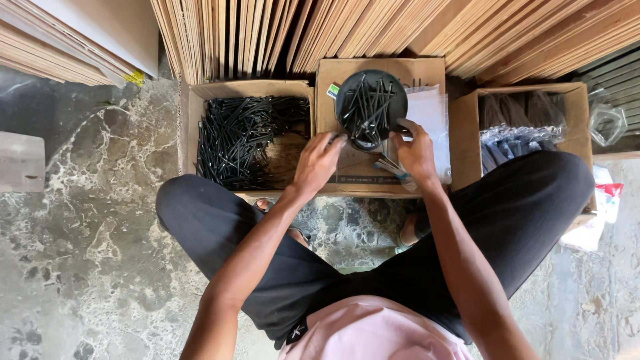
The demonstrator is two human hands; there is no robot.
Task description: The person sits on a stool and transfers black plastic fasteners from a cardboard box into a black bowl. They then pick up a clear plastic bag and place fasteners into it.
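1. Mottled grey stone floor (87, 220) spreads under a person seated cross-legged, with thin wooden sheets (373, 33) leaning upright along the back.
2. Three open brown cardboard boxes stand side by side in front of the knees.
3. Left box (190, 127): a heap of loose black rods (243, 137).
4. Middle box (383, 67): a round black dish (371, 107) of the same black pieces, a clear plastic bag (430, 110) just beside it, and a small green-and-white label (333, 91) at the dish's upper left edge.
5. Right box (580, 107): clear packets of dark pieces (517, 137).
6. Left hand (319, 162) reaches toward the dish's lower left rim, fingers curled; whether it grips anything cannot be told.
7. Right hand (415, 150) pinches the dish's right rim, fingers closed on it.
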